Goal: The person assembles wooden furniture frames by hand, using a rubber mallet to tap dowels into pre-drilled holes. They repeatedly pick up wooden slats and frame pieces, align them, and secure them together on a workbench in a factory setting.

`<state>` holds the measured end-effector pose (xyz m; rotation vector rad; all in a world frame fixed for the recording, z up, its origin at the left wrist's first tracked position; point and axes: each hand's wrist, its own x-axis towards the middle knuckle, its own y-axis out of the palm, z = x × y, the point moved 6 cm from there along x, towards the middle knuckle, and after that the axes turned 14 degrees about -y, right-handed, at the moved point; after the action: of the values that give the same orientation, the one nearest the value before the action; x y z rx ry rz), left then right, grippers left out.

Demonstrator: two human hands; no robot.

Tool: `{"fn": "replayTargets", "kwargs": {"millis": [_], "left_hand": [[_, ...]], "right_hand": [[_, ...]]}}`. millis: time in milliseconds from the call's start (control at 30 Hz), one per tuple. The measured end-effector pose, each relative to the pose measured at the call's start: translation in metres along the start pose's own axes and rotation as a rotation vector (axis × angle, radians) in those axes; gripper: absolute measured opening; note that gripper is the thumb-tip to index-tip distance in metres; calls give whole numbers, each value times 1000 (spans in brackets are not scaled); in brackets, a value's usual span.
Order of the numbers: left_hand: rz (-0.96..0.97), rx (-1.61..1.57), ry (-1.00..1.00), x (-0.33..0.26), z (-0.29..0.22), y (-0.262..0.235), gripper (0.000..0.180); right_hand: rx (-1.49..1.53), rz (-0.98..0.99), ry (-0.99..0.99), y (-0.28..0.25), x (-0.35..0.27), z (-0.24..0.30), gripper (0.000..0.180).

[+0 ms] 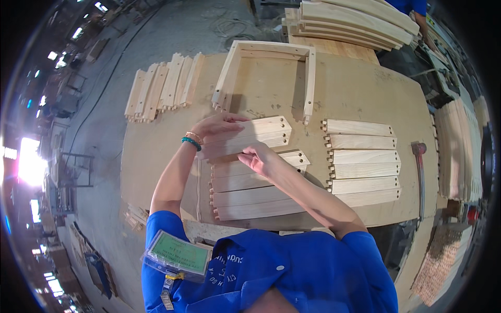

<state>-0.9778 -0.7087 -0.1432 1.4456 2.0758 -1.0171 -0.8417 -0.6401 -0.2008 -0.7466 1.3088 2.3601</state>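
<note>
A pair of pale wooden slats (261,131) lies side by side, drilled holes at the right end. My left hand (222,125) grips their far edge near the left end, fingers reaching over the wood. At the near edge, the curled fingers and thumb of my right hand (259,158) take hold of the same pair. Under my right forearm, several similar slats (250,201) with dowels at their left ends lie in a row, partly covered. Beyond my hands stands a three-sided wooden frame (274,49), its open side toward me.
Several doweled slats (362,156) are laid out on the right of the brown tabletop (360,88), beside a red-headed hammer (419,161). Narrow wooden pieces (164,86) sit at the far left. Curved boards (355,23) are stacked at the back; another person's arm (421,26) shows there.
</note>
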Motion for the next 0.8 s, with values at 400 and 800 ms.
{"fn": "replayTargets", "kwargs": {"millis": [400,800], "left_hand": [[-726,311,237,-31,4,-1,24],[-1182,534,-531,50,89,-224,47]], "right_hand": [[-748,96,-472,-38,-132,125,40],[-1963,-1334,-371,-400,-255,338,61]]}}
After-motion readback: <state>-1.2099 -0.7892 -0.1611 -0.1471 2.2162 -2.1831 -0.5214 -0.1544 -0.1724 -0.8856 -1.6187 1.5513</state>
